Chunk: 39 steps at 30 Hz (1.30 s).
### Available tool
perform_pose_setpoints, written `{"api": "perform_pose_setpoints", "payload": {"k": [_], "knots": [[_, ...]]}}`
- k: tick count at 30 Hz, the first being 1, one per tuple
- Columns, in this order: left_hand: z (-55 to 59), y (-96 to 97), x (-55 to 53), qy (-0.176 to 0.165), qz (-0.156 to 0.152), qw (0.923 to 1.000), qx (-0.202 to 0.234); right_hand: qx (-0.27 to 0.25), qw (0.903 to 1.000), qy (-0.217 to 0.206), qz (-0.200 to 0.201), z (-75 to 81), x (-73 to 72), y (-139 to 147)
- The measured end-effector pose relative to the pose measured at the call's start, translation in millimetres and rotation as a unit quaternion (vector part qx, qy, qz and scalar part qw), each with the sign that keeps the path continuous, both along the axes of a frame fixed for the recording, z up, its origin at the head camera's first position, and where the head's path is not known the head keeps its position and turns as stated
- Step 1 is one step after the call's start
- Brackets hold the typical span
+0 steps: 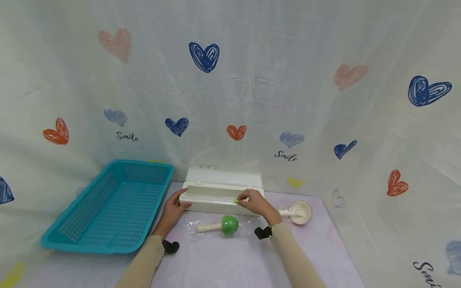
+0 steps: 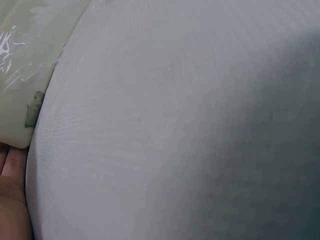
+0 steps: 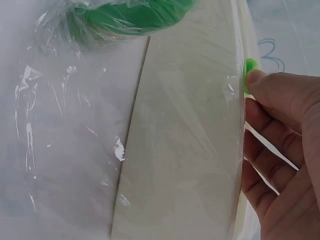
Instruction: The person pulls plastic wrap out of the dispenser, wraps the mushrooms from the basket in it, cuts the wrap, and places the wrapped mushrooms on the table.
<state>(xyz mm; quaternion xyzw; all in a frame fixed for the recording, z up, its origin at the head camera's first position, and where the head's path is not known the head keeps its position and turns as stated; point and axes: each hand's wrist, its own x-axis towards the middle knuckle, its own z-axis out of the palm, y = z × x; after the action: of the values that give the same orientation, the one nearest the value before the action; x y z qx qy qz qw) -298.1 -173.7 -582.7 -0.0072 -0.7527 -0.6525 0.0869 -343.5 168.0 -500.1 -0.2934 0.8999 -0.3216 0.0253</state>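
A long white cling film dispenser (image 1: 219,207) lies with its lid (image 1: 223,176) raised. Its left end is held by my left hand (image 1: 171,212), thumb at the front and fingers at the corner; only part of that hand (image 2: 12,195) shows in the left wrist view. My right hand (image 1: 256,203) pinches a small green slider (image 3: 249,75) at the dispenser's front edge. Clear film comes over the dispenser's front onto the table. On it lies a mushroom-shaped thing with a green head (image 1: 229,225) and pale handle (image 1: 209,227).
A turquoise basket (image 1: 90,252) stands to the left. Right of my right hand lies a pale ladle-like thing (image 1: 300,212) in clear film, its handle partly hidden by my arm. A curtain (image 1: 245,96) with printed hearts hangs behind the table (image 1: 216,264).
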Motion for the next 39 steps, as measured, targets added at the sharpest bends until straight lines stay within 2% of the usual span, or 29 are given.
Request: {"api": "perform_pose_setpoints", "payload": {"k": [3,9,14,17,22,27,30,35,39], "knots": [[-0.6,1.2,0.1,0.001,-0.005,1.0,0.005,0.006,1.0,0.003,0.0,-1.8,0.2,1.6],[-6.5,1.5,-2.5,-0.005,0.005,1.0,0.001,0.009,0.9997,0.023,0.004,-3.3,3.4,6.8],[-5.5,1.4,-2.6,0.002,0.003,1.0,0.0,0.001,0.9991,0.038,0.017,-4.7,2.8,13.4],[-5.7,1.4,-3.6,0.002,-0.005,1.0,-0.008,0.007,0.9991,0.04,0.013,-5.3,1.8,18.1],[-3.7,2.1,-3.6,-0.009,0.001,1.0,-0.004,0.022,0.9987,0.044,0.013,-6.4,-0.9,25.0],[-1.8,2.5,-3.6,-0.003,-0.007,1.0,-0.004,0.037,0.9984,0.041,0.007,-1.8,0.1,30.7],[-2.4,1.2,-2.3,-0.009,0.003,0.9999,-0.006,0.05,0.9979,0.04,0.007,0.4,1.1,33.1],[-2.2,-0.1,-0.8,-0.006,-0.004,1.0,0.005,0.059,0.9971,0.048,0.01,3.4,1.5,33.4],[-1.7,-0.9,-0.8,-0.006,-0.002,1.0,-0.002,0.044,0.9976,0.053,0.008,2.7,0.4,26.4]]}}
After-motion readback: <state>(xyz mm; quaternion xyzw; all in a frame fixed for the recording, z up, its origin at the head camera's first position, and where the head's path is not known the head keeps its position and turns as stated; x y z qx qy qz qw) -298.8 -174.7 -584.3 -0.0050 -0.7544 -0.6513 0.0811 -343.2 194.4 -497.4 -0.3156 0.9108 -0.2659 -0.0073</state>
